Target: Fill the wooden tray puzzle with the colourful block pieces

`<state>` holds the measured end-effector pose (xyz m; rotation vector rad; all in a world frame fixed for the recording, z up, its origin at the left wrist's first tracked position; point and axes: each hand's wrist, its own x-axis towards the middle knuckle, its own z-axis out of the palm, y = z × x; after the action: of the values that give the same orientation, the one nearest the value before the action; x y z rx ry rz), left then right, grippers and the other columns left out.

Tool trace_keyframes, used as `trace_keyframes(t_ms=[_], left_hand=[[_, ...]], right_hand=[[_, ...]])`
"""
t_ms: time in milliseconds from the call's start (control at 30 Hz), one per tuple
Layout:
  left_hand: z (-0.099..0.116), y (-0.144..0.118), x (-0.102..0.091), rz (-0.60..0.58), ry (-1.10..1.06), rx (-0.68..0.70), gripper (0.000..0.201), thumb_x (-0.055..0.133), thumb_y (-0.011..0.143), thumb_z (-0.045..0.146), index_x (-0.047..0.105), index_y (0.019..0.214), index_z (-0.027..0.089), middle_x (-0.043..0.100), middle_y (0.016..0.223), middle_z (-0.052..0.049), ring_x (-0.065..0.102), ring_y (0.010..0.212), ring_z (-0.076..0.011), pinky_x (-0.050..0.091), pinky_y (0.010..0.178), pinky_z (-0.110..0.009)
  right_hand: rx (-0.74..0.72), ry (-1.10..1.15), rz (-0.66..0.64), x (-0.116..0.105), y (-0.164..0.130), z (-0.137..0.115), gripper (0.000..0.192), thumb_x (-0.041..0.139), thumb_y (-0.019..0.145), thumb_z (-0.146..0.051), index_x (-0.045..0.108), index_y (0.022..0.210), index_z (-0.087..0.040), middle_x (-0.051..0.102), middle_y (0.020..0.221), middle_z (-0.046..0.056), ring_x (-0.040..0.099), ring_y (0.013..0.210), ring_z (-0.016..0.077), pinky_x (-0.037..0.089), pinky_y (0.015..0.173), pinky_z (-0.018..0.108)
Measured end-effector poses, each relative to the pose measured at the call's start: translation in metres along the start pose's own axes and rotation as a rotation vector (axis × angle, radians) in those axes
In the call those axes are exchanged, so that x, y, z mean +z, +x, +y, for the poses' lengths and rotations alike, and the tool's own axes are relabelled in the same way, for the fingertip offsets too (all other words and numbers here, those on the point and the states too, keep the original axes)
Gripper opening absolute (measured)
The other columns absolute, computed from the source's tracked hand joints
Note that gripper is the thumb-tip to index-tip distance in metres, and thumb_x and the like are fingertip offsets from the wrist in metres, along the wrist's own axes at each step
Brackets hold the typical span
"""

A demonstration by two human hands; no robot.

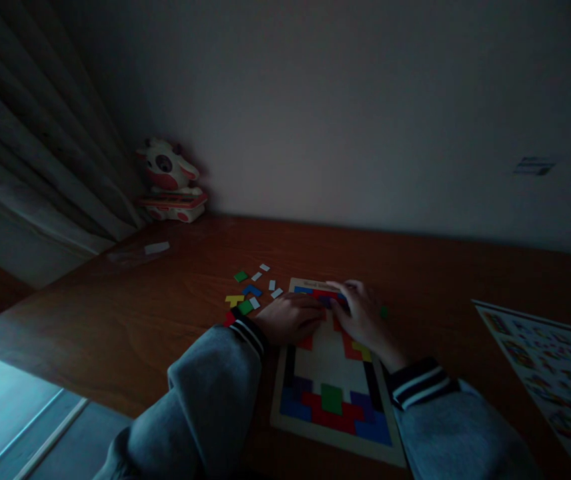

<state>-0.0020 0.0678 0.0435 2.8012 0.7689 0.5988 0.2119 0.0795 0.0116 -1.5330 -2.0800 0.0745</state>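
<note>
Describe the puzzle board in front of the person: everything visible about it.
The puzzle board is a pale, wood-looking rectangular tray lying flat on the brown desk. Flat coloured blocks in blue, red, green, purple, black and yellow fill its near end and edges; the middle shows bare pale base. The left hand and right hand rest on its far end, covering pieces there. Faint lettering on the far rim is unreadable. Loose pieces lie on the desk beside its far left corner.

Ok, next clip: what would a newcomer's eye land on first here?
Probably the two hands, left hand and right hand, meeting over the far end of a wooden puzzle board partly filled with coloured blocks, in the middle of a dim brown table. Then the loose pieces scattered just left of the board, and the cow toy in the far left corner.
</note>
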Motion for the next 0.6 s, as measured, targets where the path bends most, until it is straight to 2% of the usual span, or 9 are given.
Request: trace_keyframes(t_ms=[133, 433, 600], left_hand=[[-0.0001, 0.0004, 0.0000, -0.003, 0.013, -0.004, 0.026, 0.047, 0.097, 0.024, 0.066, 0.113, 0.018, 0.065, 0.124, -0.008, 0.060, 0.115, -0.0214, 0.045, 0.102, -0.036], [-0.0004, -0.0003, 0.0025, 0.001, 0.074, -0.007, 0.028, 0.043, 0.099, 0.025, 0.065, 0.113, 0.017, 0.066, 0.121, -0.008, 0.060, 0.115, -0.0210, 0.045, 0.103, -0.036], [-0.0012, -0.0013, 0.0037, -0.008, 0.102, -0.004, 0.028, 0.043, 0.099, 0.026, 0.064, 0.115, 0.018, 0.063, 0.126, -0.007, 0.058, 0.117, -0.0199, 0.044, 0.104, -0.036]], right_hand=[[0.010, -0.060, -0.028, 0.0009, -0.0014, -0.0004, 0.040, 0.051, 0.091, -0.034, 0.056, 0.130, -0.033, 0.052, 0.121, 0.012, 0.051, 0.107, 0.0322, 0.040, 0.086, 0.053], [0.000, -0.092, -0.053, 0.0029, -0.0023, 0.0010, 0.036, 0.038, 0.096, -0.033, 0.057, 0.126, -0.030, 0.054, 0.121, 0.012, 0.051, 0.107, 0.0317, 0.040, 0.086, 0.052], [-0.092, -0.104, -0.043, -0.0011, -0.0086, 0.0059, 0.047, 0.043, 0.094, -0.051, 0.050, 0.134, -0.028, 0.050, 0.129, 0.013, 0.051, 0.113, 0.0329, 0.041, 0.087, 0.051]])
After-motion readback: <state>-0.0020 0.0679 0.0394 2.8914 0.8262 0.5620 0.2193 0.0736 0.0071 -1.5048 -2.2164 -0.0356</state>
